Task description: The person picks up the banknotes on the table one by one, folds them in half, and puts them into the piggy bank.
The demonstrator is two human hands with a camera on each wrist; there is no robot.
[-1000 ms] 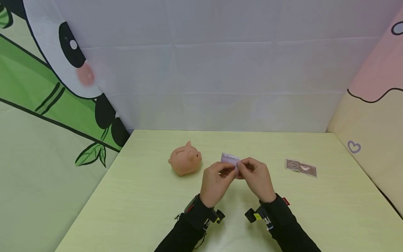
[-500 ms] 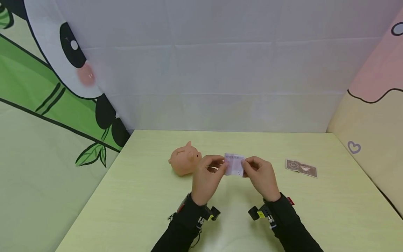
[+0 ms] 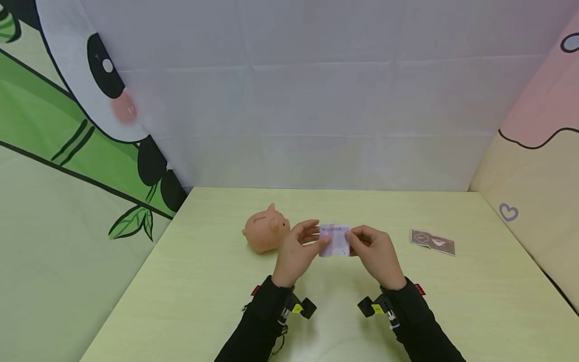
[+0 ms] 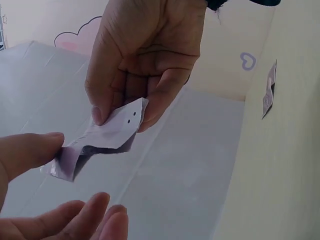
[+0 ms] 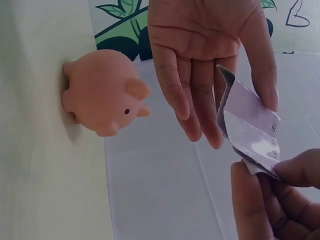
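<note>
Pale purple is the creased banknote [image 3: 335, 246], and in the head view it is to the right of the piggy bank [image 3: 264, 231], raised above the surface [image 3: 181, 281]. The left hand [image 3: 294, 259], just beside the piggy bank, touches the paper with its thumb, and its fingers are apart and nearly straight. The right hand [image 3: 377, 256], farther from the piggy bank, pinches the other end. A brown banknote [image 3: 432, 242] lies on the surface, well to the right of the piggy bank. In the left wrist view, the left thumb meets one end of the creased banknote, and the right hand is clamped on the opposite end. In the right wrist view, the left fingers are extended near the orange-pink piggy bank; the right thumb and forefinger grip the paper's edge.
</note>
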